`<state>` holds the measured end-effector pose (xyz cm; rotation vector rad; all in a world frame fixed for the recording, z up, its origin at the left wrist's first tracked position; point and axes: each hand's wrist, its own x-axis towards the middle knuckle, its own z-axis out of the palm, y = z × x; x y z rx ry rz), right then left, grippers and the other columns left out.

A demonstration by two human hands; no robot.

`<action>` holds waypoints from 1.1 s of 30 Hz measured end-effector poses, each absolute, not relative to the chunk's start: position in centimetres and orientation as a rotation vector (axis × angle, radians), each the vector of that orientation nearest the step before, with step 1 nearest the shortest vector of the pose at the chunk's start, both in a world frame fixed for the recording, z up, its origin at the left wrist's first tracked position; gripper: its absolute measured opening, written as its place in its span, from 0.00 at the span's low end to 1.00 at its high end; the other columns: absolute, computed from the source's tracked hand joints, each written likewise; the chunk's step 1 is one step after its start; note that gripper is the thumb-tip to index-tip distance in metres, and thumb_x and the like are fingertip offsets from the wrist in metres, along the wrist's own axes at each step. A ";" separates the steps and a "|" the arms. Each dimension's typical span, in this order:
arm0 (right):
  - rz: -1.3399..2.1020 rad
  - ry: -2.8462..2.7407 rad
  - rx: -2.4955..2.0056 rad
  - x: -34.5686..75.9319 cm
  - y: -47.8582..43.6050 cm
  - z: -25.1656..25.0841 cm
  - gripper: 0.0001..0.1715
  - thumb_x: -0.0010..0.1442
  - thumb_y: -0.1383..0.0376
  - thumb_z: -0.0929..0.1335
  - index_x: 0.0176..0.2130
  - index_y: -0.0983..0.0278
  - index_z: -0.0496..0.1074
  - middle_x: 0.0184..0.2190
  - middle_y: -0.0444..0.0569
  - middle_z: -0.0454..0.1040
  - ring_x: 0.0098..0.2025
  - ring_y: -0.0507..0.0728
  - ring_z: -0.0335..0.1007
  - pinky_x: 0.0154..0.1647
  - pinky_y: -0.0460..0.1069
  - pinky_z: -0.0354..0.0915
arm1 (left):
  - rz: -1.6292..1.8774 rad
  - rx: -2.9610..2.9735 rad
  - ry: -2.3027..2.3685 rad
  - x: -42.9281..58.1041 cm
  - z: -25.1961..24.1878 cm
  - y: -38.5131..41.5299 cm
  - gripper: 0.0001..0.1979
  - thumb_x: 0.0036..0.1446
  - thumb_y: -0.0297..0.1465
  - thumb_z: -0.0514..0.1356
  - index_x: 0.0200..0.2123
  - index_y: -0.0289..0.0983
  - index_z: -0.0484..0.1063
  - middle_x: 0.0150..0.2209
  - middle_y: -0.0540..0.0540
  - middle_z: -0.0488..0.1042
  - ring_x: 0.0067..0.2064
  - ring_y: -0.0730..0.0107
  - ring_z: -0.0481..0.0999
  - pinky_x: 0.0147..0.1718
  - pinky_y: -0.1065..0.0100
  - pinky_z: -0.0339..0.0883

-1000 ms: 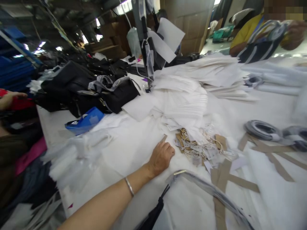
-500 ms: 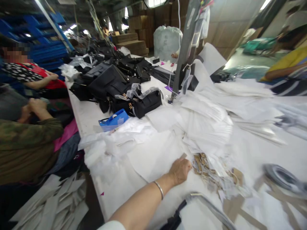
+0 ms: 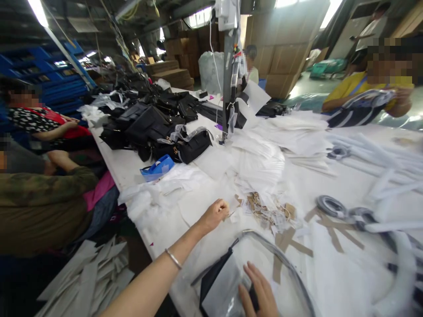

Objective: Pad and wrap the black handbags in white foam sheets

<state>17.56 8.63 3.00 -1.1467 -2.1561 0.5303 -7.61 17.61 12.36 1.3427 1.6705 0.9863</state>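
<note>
"Head view first: what is the person's left hand (image 3: 216, 215) doing?"

"Its fingers are curled together, pinching what looks like a small tag (image 3: 232, 214), though the piece is too small to be sure. The hand is low over the white tabletop (image 3: 125, 165), just beside a heap of brown and white tags (image 3: 266, 212)."

"And the right hand (image 3: 261, 293)?"

"It lies flat, fingers loosely spread, on a black bag (image 3: 214, 275) wrapped in clear plastic at the near edge of the tabletop."

"What lies around them?"

"White paper sheets (image 3: 261, 160) are stacked beyond the heap. A blue tape dispenser (image 3: 157, 167) sits to their left, with black handbags (image 3: 152, 127) behind it. A person in yellow (image 3: 346, 88) is at the far side."
</note>
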 end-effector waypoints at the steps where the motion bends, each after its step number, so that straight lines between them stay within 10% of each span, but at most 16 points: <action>1: 0.588 -2.119 -1.110 17.4 9.8 4.7 0.22 0.63 0.56 0.66 0.54 0.59 0.70 0.52 0.54 0.75 0.55 0.64 0.71 0.53 0.59 0.71 | 1.023 1.327 1.662 -7.4 13.8 16.9 0.09 0.59 0.36 0.54 0.30 0.37 0.65 0.34 0.50 0.69 0.38 0.71 0.68 0.40 0.70 0.63; 9: 0.938 -2.062 -1.075 11.8 14.7 15.1 0.38 0.55 0.55 0.70 0.62 0.60 0.61 0.58 0.54 0.69 0.59 0.63 0.65 0.57 0.58 0.66 | 1.282 1.036 1.394 -4.4 21.2 13.6 0.17 0.58 0.44 0.60 0.34 0.35 0.69 0.34 0.49 0.70 0.32 0.75 0.68 0.35 0.71 0.66; 15: 1.199 -1.907 -1.121 8.2 12.9 16.6 0.15 0.58 0.57 0.68 0.40 0.62 0.76 0.33 0.48 0.78 0.33 0.56 0.72 0.39 0.51 0.69 | 1.320 0.659 1.065 -4.3 22.8 12.4 0.21 0.53 0.47 0.64 0.35 0.36 0.64 0.37 0.48 0.71 0.25 0.78 0.70 0.25 0.72 0.67; 25: 1.448 -1.348 -1.341 4.3 10.3 21.8 0.28 0.54 0.42 0.67 0.28 0.64 0.74 0.20 0.46 0.72 0.21 0.52 0.65 0.22 0.46 0.63 | 1.228 1.090 1.061 -11.6 23.3 11.0 0.21 0.55 0.40 0.64 0.50 0.38 0.69 0.53 0.40 0.71 0.56 0.59 0.69 0.54 0.59 0.65; 33: 1.243 -1.541 -1.523 3.2 8.2 21.2 0.34 0.62 0.39 0.56 0.27 0.62 0.70 0.23 0.47 0.73 0.25 0.55 0.68 0.28 0.49 0.66 | 1.056 1.260 1.209 -11.6 21.1 8.8 0.05 0.50 0.31 0.62 0.27 0.36 0.69 0.33 0.49 0.73 0.35 0.70 0.74 0.32 0.72 0.66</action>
